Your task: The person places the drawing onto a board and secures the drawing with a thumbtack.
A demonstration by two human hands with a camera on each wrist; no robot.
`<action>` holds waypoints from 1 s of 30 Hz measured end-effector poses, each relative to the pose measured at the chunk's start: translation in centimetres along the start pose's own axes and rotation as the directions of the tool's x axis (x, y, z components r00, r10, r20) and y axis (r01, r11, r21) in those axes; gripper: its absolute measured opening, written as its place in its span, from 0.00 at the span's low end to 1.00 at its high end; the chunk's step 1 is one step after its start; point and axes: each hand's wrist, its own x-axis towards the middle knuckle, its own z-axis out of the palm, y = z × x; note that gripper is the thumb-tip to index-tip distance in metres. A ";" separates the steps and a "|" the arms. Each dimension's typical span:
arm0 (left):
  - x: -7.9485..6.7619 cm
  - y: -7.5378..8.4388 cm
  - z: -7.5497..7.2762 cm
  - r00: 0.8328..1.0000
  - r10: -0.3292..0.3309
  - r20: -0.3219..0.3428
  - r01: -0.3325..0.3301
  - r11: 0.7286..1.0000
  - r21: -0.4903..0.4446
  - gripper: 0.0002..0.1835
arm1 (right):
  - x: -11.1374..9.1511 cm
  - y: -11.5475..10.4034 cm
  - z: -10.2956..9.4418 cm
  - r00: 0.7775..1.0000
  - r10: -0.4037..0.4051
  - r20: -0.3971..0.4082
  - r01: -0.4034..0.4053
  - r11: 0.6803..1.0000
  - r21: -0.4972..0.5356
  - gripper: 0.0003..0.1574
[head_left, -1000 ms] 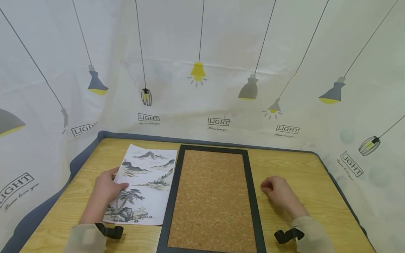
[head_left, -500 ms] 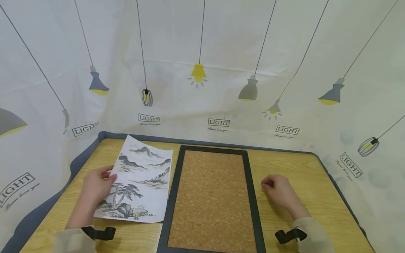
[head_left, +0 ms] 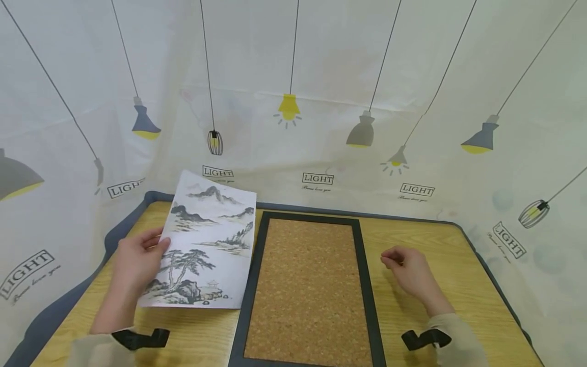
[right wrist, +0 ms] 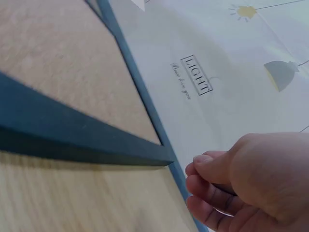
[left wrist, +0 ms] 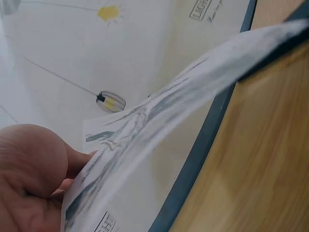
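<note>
My left hand point(head_left: 136, 260) pinches the left edge of a white paper sheet printed with an ink landscape painting point(head_left: 206, 244). Mountains, pines and a small pavilion show on it. The sheet is lifted and bowed, its far end raised in front of the wall cloth; in the left wrist view the landscape print point(left wrist: 145, 125) curves away from the thumb. Beside it lies a cork board point(head_left: 309, 290) in a black frame point(head_left: 367, 275). To the right of the frame is my right hand point(head_left: 408, 270), above the table, fingers loosely curled, thumb by the index finger, with nothing visible in it.
The wood-grain table point(head_left: 426, 244) has a dark blue edge point(head_left: 394, 216). Behind it and at both sides hangs a pale cloth point(head_left: 257, 61) printed with lamps and the word LIGHT. A black wrist mount point(head_left: 142, 339) sits on each sleeve.
My left hand has moved left and lifted the landscape print off the table, its far end rising toward the wall cloth. The right hand has shifted only slightly; the cork board has stayed put.
</note>
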 end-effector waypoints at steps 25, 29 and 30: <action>-1.8 6.1 2.3 0.999 0.039 0.029 -0.029 0.958 -0.287 0.25 | 0.8 -2.2 -2.7 0.983 -0.019 -0.182 0.040 0.992 0.117 0.10; -2.2 6.5 3.8 0.997 0.047 0.068 -0.022 0.943 -0.332 0.24 | 1.1 -2.8 -2.8 0.980 -0.031 -0.195 0.058 0.990 0.131 0.10; -2.3 6.6 4.4 0.995 0.043 0.085 -0.011 0.937 -0.349 0.24 | 1.2 -3.0 -2.8 0.981 -0.029 -0.194 0.057 0.989 0.138 0.10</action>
